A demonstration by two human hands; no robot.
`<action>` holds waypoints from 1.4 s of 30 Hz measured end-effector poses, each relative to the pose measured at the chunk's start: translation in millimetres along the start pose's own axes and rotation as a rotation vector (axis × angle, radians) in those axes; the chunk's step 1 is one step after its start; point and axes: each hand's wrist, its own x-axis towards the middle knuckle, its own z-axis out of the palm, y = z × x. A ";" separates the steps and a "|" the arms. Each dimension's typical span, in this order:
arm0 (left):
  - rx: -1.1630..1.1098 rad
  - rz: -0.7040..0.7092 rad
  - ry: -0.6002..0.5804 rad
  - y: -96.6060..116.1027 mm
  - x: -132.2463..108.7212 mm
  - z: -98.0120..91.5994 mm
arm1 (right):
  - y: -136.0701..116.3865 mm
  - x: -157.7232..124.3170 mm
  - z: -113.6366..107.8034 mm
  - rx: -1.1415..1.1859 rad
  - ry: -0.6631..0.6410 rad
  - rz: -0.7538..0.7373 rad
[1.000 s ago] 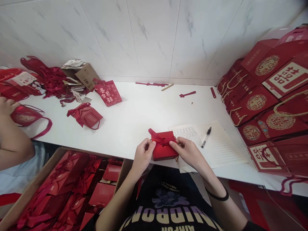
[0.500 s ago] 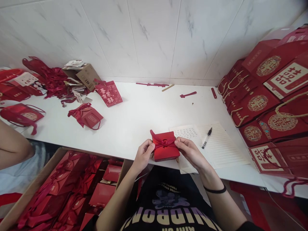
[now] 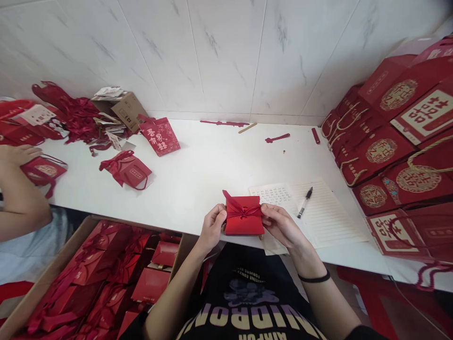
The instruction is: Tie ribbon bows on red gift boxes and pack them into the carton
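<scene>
A: Where is the box (image 3: 245,228)?

B: In the lower middle of the frame, between both hands, over the near edge of the table (image 3: 191,184). I can't tell whether it rests there or is held just above.

A: What's on it?

B: A red ribbon (image 3: 245,211) runs across the top, knotted near the middle, with one tail sticking up at the box's upper left corner.

A: And the left hand (image 3: 213,224)?

B: Thumb and forefinger are pinched together at the box's left side, the other fingers curled in. Whether they grip ribbon, card or both, I can't tell.

A: The right hand (image 3: 280,221)?

B: Its thumb and forefinger nip the right side, near the ribbon's end; the other fingers bend loosely beneath, partly hidden.

A: Anything close by?

B: Paper (image 3: 331,219) lies right of centre, partly behind the right hand, with a pen (image 3: 305,203) on it. Lower left, a carton (image 3: 184,243) holds more red boxes (image 3: 151,285).
</scene>
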 end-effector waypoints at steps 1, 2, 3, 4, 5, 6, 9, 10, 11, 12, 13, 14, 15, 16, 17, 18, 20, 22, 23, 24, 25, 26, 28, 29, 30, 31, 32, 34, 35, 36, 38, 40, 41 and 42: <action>-0.006 -0.001 0.010 0.1 0.3 -0.1 | 0.9 -0.6 -1.1 -0.006 -0.001 -0.005; -0.004 -0.008 0.014 1.1 0.6 -1.1 | 1.4 -1.4 -2.9 -0.031 -0.007 -0.014; 0.009 -0.017 0.005 3.0 0.7 -3.1 | 1.6 -2.4 -5.3 -0.074 -0.018 -0.025; 0.028 -0.026 -0.015 5.9 0.8 -6.1 | 1.3 -3.6 -8.3 -0.123 -0.032 -0.038; 0.051 -0.026 -0.037 9.5 0.8 -9.7 | 0.8 -4.8 -11.6 -0.167 -0.040 -0.053; 0.078 -0.008 -0.051 13.9 0.7 -13.5 | 0.1 -6.0 -14.9 -0.203 -0.037 -0.068; 0.207 0.157 0.021 30.4 0.3 -20.1 | -2.2 -8.2 -20.9 -0.288 0.059 -0.047; 0.285 0.228 0.056 36.6 0.3 -19.3 | -2.8 -8.4 -21.0 -0.316 0.087 -0.016; 0.376 0.293 0.074 42.7 0.3 -16.8 | -3.3 -8.2 -20.1 -0.336 0.098 0.015; 0.468 0.347 0.069 48.3 0.4 -12.8 | -3.7 -7.9 -18.5 -0.339 0.093 0.041; 0.551 0.389 0.046 53.1 0.7 -7.9 | -4.1 -7.3 -16.6 -0.321 0.078 0.056; 0.621 0.421 0.016 56.8 1.2 -2.6 | -4.4 -6.8 -14.7 -0.290 0.065 0.060; 0.674 0.446 -0.007 59.1 1.8 2.4 | -4.7 -6.3 -13.2 -0.256 0.059 0.058; 0.713 0.461 -0.023 60.2 2.6 6.7 | -5.1 -5.9 -12.4 -0.224 0.063 0.051; 0.744 0.470 -0.036 60.0 3.6 9.9 | -5.5 -5.7 -12.3 -0.201 0.073 0.041; 0.769 0.470 -0.046 58.9 4.7 12.1 | -5.9 -5.6 -13.0 -0.187 0.088 0.025; 0.795 0.459 -0.067 55.3 6.9 13.4 | -7.5 -5.6 -15.9 -0.181 0.129 -0.026; 0.804 0.451 -0.088 51.8 8.6 12.6 | -10.3 -4.7 -18.6 -0.186 0.180 -0.100; 0.809 0.453 -0.094 50.6 9.2 12.0 | -12.4 -3.4 -19.2 -0.194 0.203 -0.139; 0.816 0.461 -0.096 49.8 9.4 11.7 | -14.9 -1.5 -19.0 -0.204 0.221 -0.176; 0.827 0.476 -0.090 49.4 9.2 11.8 | -17.7 1.2 -18.0 -0.213 0.233 -0.211; 0.845 0.499 -0.077 49.2 8.7 12.3 | -20.7 4.7 -16.4 -0.225 0.235 -0.240; 0.903 0.577 -0.024 49.0 6.6 14.3 | -26.4 14.2 -12.1 -0.242 0.222 -0.283; 0.939 0.627 0.011 48.9 5.3 15.6 | -29.0 20.1 -10.3 -0.251 0.208 -0.294; 0.975 0.677 0.045 48.8 3.8 16.9 | -31.1 26.5 -9.2 -0.266 0.186 -0.292; 1.008 0.720 0.074 48.6 2.4 18.1 | -32.9 33.5 -9.0 -0.296 0.157 -0.275; 1.034 0.752 0.094 48.3 1.1 19.1 | -34.4 40.6 -10.0 -0.360 0.126 -0.239; 1.064 0.778 0.118 47.9 -0.9 20.2 | -37.3 54.4 -14.2 -0.550 0.092 -0.149; 1.073 0.782 0.126 47.7 -1.5 20.3 | -39.2 60.4 -16.6 -0.647 0.105 -0.119; 1.080 0.787 0.132 47.7 -2.0 20.4 | -41.6 65.4 -18.3 -0.727 0.140 -0.109; 1.093 0.803 0.135 47.8 -2.4 20.4 | -48.0 71.8 -17.3 -0.801 0.254 -0.148; 1.102 0.820 0.129 47.9 -2.4 20.6 | -55.8 73.6 -8.4 -0.846 0.319 -0.236; 1.107 0.823 0.126 47.7 -2.2 20.8 | -59.7 73.6 -1.3 -0.891 0.297 -0.274; 1.111 0.822 0.127 47.4 -2.0 21.0 | -63.0 73.4 6.7 -0.948 0.233 -0.291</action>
